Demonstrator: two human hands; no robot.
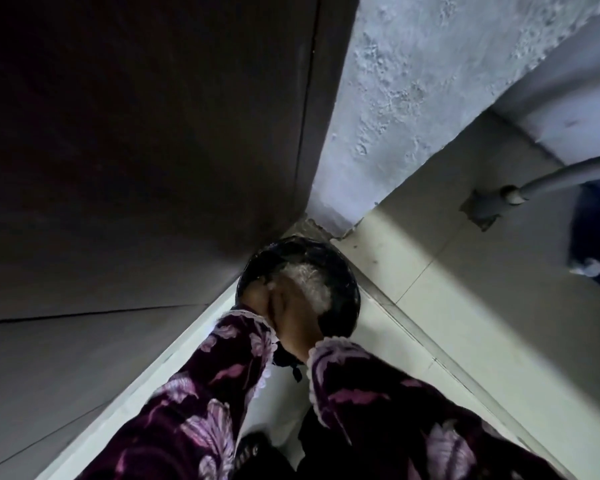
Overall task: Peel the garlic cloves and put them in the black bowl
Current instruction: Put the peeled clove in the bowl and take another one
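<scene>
Both hands are down over the black bowl, which sits on the floor in a corner, so the step in hand looks like the work at the bowl itself: either peeling over it or dropping something in. The left hand and right hand are pressed close together, touching, above the near part of the bowl. A pale, whitish mass shows just beyond the fingers inside the bowl; it could be garlic or loose skins, but it is too blurred to say which. Whether either hand's grip is closed on a clove cannot be told, as the fingers are dark and hidden behind the backs of the hands. Patterned purple sleeves cover both forearms.

The next move probably calls for a fine pinch to pull skin from a clove, with the bowl staying put underneath.

The floor is pale tile. A dark panel stands to the left, a rough whitewashed wall meets it at the corner, and a grey pipe runs along the right
</scene>
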